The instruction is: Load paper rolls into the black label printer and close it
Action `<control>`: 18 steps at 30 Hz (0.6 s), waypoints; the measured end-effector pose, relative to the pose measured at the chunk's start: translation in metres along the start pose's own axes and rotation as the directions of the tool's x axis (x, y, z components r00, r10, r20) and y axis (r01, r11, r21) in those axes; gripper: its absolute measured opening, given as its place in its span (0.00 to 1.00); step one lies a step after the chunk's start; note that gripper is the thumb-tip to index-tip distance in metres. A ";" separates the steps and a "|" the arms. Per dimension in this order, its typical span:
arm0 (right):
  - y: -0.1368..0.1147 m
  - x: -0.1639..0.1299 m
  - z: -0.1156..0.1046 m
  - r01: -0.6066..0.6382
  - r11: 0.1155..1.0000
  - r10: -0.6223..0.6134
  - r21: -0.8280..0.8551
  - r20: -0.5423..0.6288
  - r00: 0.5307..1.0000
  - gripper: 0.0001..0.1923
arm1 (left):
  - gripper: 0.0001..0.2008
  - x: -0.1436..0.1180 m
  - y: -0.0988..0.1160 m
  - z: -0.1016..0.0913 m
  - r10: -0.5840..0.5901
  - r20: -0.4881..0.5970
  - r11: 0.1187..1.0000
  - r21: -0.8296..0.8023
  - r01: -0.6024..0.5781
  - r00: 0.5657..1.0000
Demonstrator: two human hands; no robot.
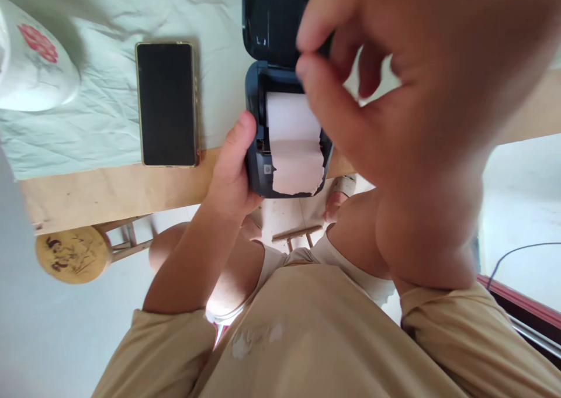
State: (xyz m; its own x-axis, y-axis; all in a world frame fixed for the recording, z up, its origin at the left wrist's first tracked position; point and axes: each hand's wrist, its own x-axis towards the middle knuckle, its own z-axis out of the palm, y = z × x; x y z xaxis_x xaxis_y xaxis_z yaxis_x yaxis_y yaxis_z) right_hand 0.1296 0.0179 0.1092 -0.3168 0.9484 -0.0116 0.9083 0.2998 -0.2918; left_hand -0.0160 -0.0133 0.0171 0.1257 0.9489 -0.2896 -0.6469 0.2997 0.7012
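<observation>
My left hand (235, 170) grips the left side of a small dark portable printer (262, 179), its thumb along the edge. The printer's black lid (274, 21) is raised and leans back. Inside sits a roll of white paper (293, 117), its torn end hanging over the front rim. My right hand (346, 65) is over the printer's upper right, nearer to the camera and slightly blurred. Its thumb and forefinger are in a pinch, the other fingers curled; whether anything is between the tips I cannot make out. This hand hides part of the lid and the printer's right side.
A dark-screened phone (166, 103) in a clear case lies left of the printer on the pale green cloth (219, 94). A white flowered container (39, 65) stands farther left. The wooden table edge (109, 190) runs before me, with a round stool (73, 255) below left.
</observation>
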 end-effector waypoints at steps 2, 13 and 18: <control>-0.008 -0.004 0.004 -0.093 0.982 0.094 -0.162 -0.001 0.996 0.16 | 0.21 0.000 0.000 0.001 -0.008 -0.048 1.000 -0.006 0.007 0.999; -0.002 -0.015 0.024 -0.046 0.979 0.054 -0.200 0.034 0.998 0.13 | 0.12 0.000 -0.004 -0.009 -0.116 0.047 0.992 0.049 0.114 0.992; 0.003 -0.021 0.015 0.064 0.998 -0.065 -0.027 -0.034 0.997 0.15 | 0.10 0.001 -0.004 -0.010 -0.126 0.036 0.992 -0.020 0.127 0.991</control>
State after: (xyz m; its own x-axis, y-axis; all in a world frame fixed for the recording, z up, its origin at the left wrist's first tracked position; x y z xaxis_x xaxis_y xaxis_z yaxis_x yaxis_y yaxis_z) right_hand 0.1343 -0.0023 0.0943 -0.3658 0.9298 0.0404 0.8932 0.3629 -0.2655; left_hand -0.0208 -0.0141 0.0078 0.2331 0.9064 -0.3522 -0.6408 0.4156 0.6455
